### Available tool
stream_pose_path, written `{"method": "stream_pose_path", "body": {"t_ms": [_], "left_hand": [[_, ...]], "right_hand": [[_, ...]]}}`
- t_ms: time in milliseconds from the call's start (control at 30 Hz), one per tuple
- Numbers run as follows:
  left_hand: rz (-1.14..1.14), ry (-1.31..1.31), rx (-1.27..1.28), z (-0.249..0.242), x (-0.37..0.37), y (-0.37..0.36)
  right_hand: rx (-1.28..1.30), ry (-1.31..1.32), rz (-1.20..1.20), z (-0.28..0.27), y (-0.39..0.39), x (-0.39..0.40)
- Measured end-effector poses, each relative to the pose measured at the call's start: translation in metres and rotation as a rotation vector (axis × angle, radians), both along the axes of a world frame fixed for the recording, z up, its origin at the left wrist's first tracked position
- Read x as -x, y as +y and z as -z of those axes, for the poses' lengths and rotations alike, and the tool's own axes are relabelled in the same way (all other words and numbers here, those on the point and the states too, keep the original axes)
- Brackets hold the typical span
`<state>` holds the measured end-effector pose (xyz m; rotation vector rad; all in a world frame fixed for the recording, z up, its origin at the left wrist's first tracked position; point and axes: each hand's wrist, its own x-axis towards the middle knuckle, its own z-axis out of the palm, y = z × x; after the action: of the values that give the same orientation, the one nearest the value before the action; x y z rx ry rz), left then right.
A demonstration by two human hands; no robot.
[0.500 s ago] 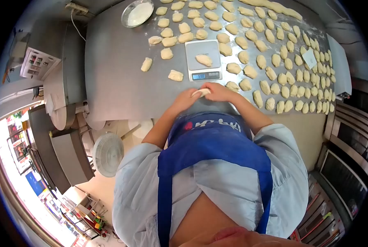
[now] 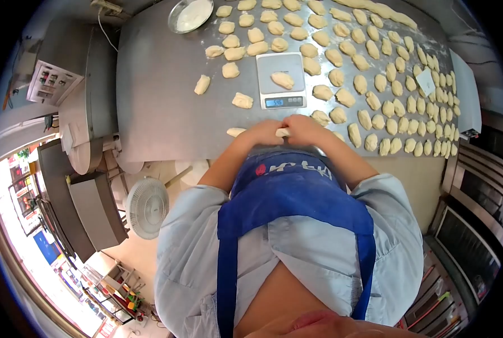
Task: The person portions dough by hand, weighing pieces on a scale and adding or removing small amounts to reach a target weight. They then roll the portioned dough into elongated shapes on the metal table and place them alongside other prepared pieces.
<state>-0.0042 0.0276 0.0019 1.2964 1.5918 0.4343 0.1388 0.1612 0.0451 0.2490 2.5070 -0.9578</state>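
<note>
Your left hand (image 2: 264, 133) and right hand (image 2: 303, 129) are both curled nearly closed, meeting over a small dough piece (image 2: 283, 132) pinched between them at the table (image 2: 161, 112) edge; at 9 o'clock, an outer piece (image 2: 236, 132) pokes out beside your left hand, can't tell if gripped; scale (image 2: 264, 84) sits at 12 with a lump (image 2: 282, 80) on its plate; dough rows (image 2: 360, 84) spread from 1 to 3; flour bowl (image 2: 171, 19) at 11.

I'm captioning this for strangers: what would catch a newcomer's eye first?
Probably the dough pieces crowding the metal table, densest toward the right. Beyond the left hand and right hand sits a scale bearing one piece. Below, a blue apron stands out.
</note>
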Motion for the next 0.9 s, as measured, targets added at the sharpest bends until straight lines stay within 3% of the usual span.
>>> {"method": "stream_pose_path", "body": {"t_ms": [67, 100, 167, 300, 367, 400, 467, 500, 567, 700, 767, 800, 867, 900], "left_hand": [[0.053, -0.091, 0.098, 0.003, 0.011, -0.004], [0.052, -0.092, 0.097, -0.002, 0.013, -0.004], [-0.057, -0.241, 0.197, -0.011, 0.013, -0.006], [0.008, -0.039, 0.039, -0.003, 0.001, 0.003], [-0.228, -0.37, 0.242, 0.006, 0.0, 0.003], [-0.219, -0.369, 0.241, 0.002, 0.002, 0.006], [-0.034, -0.187, 0.119, -0.006, 0.004, 0.005], [-0.031, -0.19, 0.121, -0.009, -0.002, 0.005], [-0.177, -0.157, -0.246, -0.015, -0.019, 0.007], [-0.239, -0.047, -0.25, -0.013, -0.036, 0.007], [0.082, 0.315, -0.142, -0.006, -0.03, 0.006], [0.079, 0.313, -0.141, 0.005, -0.028, 0.001], [-0.074, 0.356, -0.212, 0.028, -0.028, -0.013], [-0.082, 0.357, -0.208, 0.012, -0.028, -0.01]], "right_hand": [[0.216, 0.213, 0.244, -0.012, 0.015, -0.012], [0.215, 0.212, 0.242, -0.013, 0.021, -0.014], [0.525, -0.073, 0.457, -0.012, 0.03, -0.013], [0.359, 0.142, 0.352, -0.024, 0.025, -0.009], [0.234, 0.197, 0.32, -0.025, 0.028, -0.011], [0.231, 0.199, 0.329, -0.023, 0.028, -0.011], [0.177, 0.227, 0.279, -0.015, 0.023, -0.012], [0.177, 0.224, 0.282, -0.013, 0.02, -0.012], [0.053, 0.144, 0.213, -0.012, 0.017, -0.008], [0.11, 0.154, 0.332, -0.017, 0.027, -0.009], [0.218, 0.145, 0.388, -0.021, 0.024, -0.013], [0.218, 0.143, 0.386, -0.023, 0.018, -0.013], [0.471, 0.16, 0.514, -0.026, -0.002, -0.006], [0.983, 0.062, 0.717, -0.023, -0.006, 0.001]]}}
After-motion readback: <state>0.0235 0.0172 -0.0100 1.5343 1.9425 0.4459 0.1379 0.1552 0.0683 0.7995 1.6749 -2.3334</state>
